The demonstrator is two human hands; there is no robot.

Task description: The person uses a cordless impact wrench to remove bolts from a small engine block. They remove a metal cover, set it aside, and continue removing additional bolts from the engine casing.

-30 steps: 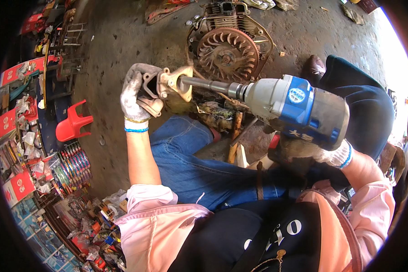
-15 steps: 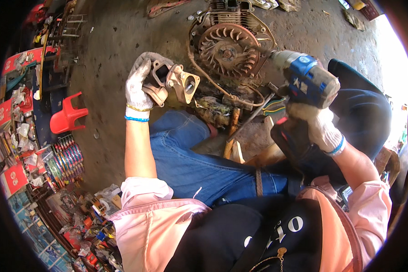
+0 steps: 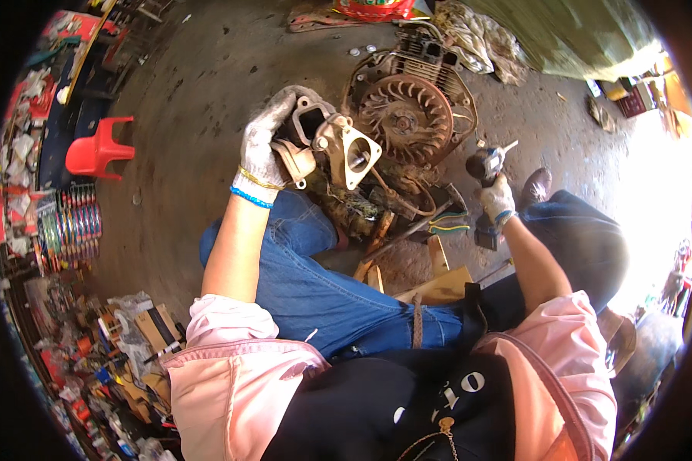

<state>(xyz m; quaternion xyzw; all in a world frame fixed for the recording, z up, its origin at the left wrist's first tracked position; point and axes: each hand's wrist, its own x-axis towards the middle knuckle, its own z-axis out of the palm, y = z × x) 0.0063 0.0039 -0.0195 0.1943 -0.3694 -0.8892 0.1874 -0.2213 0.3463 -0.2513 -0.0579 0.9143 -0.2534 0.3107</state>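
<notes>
Strong light comes at you from three o'clock, its glare bleaching the knee of your jeans (image 3: 584,227). Toward ten o'clock, the concrete floor (image 3: 184,138) sits in soft shade. The triangular metal flange (image 3: 352,176) reads crisply, while your black shirt (image 3: 354,399) sinks dark at six o'clock. Fisheye bending and a black rim crowd your edges, softening clutter (image 3: 84,376) at eight.

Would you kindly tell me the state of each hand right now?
Left hand: closed, holding the flanged metal fitting.
Right hand: closed, holding the power tool.
</notes>
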